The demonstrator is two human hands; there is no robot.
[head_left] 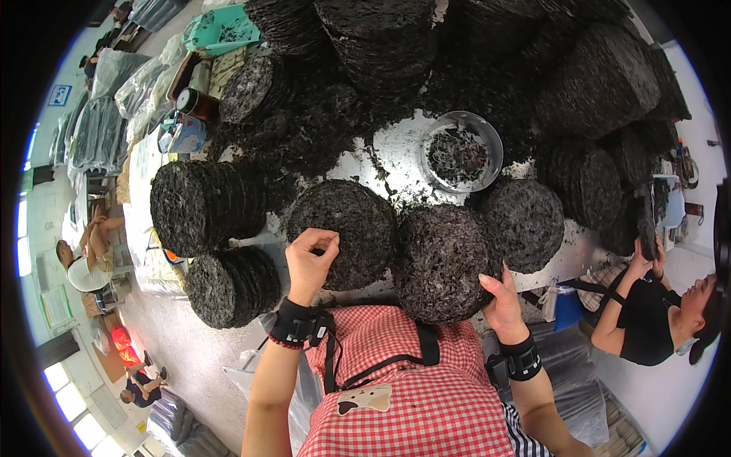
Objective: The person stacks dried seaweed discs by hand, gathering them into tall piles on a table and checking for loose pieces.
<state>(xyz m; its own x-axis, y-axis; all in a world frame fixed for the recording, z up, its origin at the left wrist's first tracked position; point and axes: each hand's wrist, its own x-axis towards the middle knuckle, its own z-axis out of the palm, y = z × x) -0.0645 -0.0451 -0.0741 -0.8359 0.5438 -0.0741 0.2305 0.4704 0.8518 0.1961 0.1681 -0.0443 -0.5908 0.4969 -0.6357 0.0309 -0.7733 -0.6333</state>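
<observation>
My right hand grips the right edge of a round, dark dried seaweed cake, thumb on its face, holding it tilted up before my apron. My left hand is closed in a pinch in front of another round seaweed cake; whatever is between the fingertips is too small to make out. A third round cake lies to the right, partly behind the held one. Beyond them, a round metal pan holds dark scraps and pale stringy bits.
Stacked seaweed cakes stand on their edges at the left, with another row nearer me. Tall stacks fill the back. Loose flakes litter the metal table. A teal basin sits back left. A co-worker handles seaweed at right.
</observation>
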